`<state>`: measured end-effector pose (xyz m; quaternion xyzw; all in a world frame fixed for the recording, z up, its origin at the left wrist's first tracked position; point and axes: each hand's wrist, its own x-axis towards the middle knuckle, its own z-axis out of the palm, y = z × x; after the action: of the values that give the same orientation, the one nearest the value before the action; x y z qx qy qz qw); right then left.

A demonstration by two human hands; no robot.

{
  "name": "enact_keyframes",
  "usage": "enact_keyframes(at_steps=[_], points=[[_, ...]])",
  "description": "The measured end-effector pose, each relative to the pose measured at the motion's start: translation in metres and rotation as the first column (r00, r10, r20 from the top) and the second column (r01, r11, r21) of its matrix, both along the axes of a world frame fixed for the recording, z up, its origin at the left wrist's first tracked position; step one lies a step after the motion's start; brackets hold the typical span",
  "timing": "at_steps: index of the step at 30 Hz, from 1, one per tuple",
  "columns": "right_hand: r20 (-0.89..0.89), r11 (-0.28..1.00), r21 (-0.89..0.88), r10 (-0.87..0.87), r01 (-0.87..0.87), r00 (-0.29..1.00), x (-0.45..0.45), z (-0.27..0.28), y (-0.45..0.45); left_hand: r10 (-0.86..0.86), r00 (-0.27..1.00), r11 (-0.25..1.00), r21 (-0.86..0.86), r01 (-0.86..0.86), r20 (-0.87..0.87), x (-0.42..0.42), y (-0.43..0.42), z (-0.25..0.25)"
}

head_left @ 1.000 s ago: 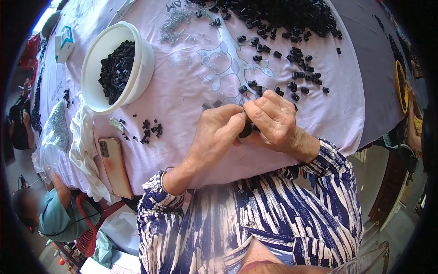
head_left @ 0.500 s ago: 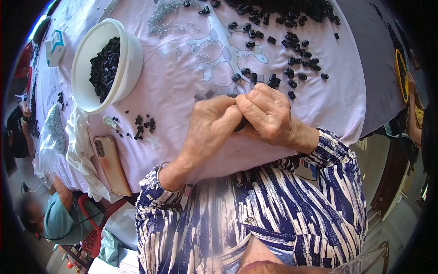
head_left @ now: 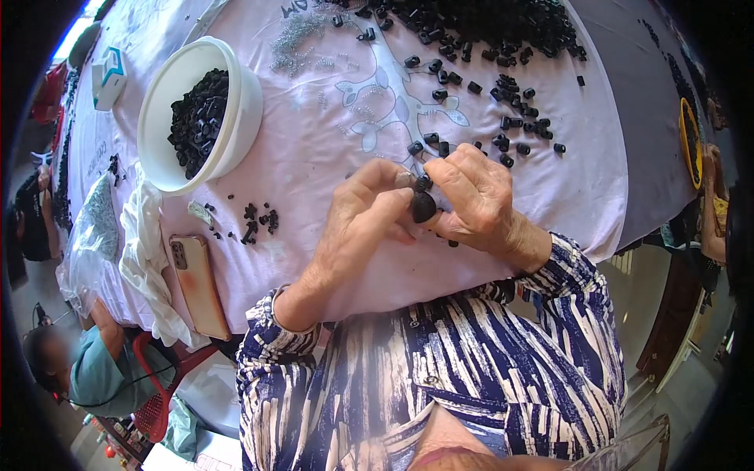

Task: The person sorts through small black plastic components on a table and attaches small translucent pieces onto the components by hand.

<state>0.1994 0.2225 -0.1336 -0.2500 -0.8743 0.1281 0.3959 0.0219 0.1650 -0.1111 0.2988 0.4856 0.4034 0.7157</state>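
Observation:
Both hands meet over the cloth, close to my body, around small black plastic parts. My right hand (head_left: 473,196) is closed, its thumb and curled fingers around a rounded black piece (head_left: 423,207). Just above that lies a smaller black part (head_left: 422,183), between the fingertips of both hands. My left hand (head_left: 369,204) pinches from the other side, with its thumb against the black pieces; what sits between its fingertips is partly hidden. Loose black cylindrical fittings (head_left: 444,148) lie just beyond the fingers.
A white tub (head_left: 245,118) of black parts stands at left. Tiny black pieces (head_left: 251,224), a phone (head_left: 198,286) and a plastic bag (head_left: 93,228) lie nearer. A large black heap (head_left: 503,27) covers the far side. Another person (head_left: 118,369) sits at lower left.
My hands have drawn slightly apart and opened up, so the rounded black piece and the smaller part between them now show. The view has shifted a little.

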Motion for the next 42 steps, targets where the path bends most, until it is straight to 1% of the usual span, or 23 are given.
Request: enact_keyframes(at_steps=[3,7,13,18,24,27,30,34,39,42], points=[[0.032,1.000,-0.013,0.010,-0.009,0.999,0.002,0.000,0.001,0.013,1.000,0.999,0.031,-0.013,0.002,0.001,0.000,-0.003],[0.024,1.000,-0.004,0.005,-0.005,1.000,0.001,0.001,-0.001,0.004,1.000,0.998,0.056,-0.004,-0.003,0.000,0.001,-0.003],[0.075,0.999,-0.022,0.034,-0.033,0.997,0.002,0.006,-0.003,-0.013,0.999,1.000,0.023,0.014,-0.030,0.001,0.002,0.000],[0.079,0.997,-0.070,0.046,-0.041,0.996,0.001,0.006,-0.003,-0.017,1.000,1.000,0.001,0.017,0.013,-0.002,0.002,-0.002],[0.092,0.996,-0.054,0.071,-0.066,0.993,0.001,0.011,0.001,-0.002,0.998,1.000,-0.009,0.002,0.056,-0.002,0.001,-0.003],[0.043,0.979,-0.169,0.127,-0.118,0.991,0.003,0.018,0.003,0.007,0.999,1.000,-0.022,-0.006,0.053,-0.003,0.000,0.000],[0.026,0.966,-0.224,0.135,-0.125,0.991,0.005,0.014,0.005,0.025,0.999,1.000,0.007,-0.025,0.042,-0.001,-0.002,-0.002],[-0.036,0.907,-0.383,0.172,-0.173,0.984,0.010,0.015,0.008,0.082,0.997,0.996,0.020,-0.082,-0.006,0.005,-0.006,0.000],[-0.078,0.819,-0.543,0.168,-0.184,0.983,0.012,0.022,0.008,0.120,0.989,0.986,0.124,-0.109,-0.084,0.009,-0.013,-0.004],[-0.067,0.819,-0.541,0.187,-0.193,0.980,0.011,0.026,0.008,0.147,0.983,0.976,0.180,-0.126,-0.108,0.012,-0.017,-0.008]])
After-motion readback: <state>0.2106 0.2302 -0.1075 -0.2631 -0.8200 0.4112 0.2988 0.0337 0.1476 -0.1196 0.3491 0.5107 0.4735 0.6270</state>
